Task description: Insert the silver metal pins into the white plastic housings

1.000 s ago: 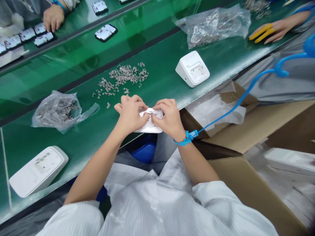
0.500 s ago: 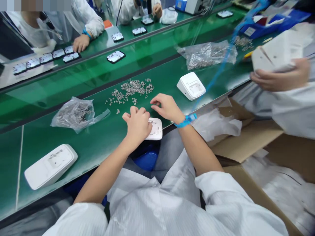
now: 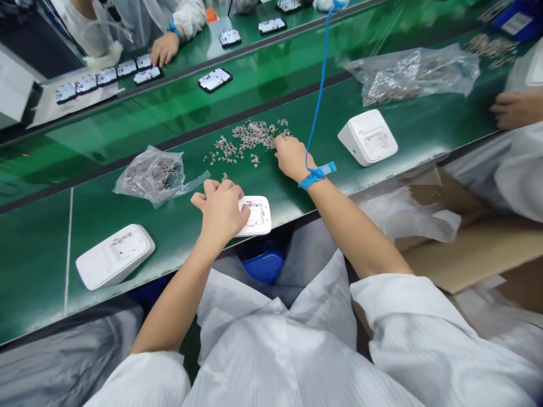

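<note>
My left hand (image 3: 220, 208) grips a small white plastic housing (image 3: 257, 215) at the near edge of the green bench (image 3: 178, 226). My right hand (image 3: 291, 156) reaches forward, its fingertips at the right end of a loose pile of small metal parts (image 3: 248, 137). Whether the fingers pinch a part is hidden. A blue wrist strap (image 3: 317, 174) circles my right wrist, and its cord runs up and away.
Another white housing (image 3: 115, 255) lies at near left and a third (image 3: 368, 137) at right. Clear bags of metal parts sit at left (image 3: 153, 174) and far right (image 3: 413, 69). Other people's hands work across the belt (image 3: 163, 48) and at right (image 3: 515, 107). Cardboard box (image 3: 475, 249) at right.
My right hand left the white housing and moved forward to the pile of metal parts. My left hand stayed on the housing. The view tilted and shifted.
</note>
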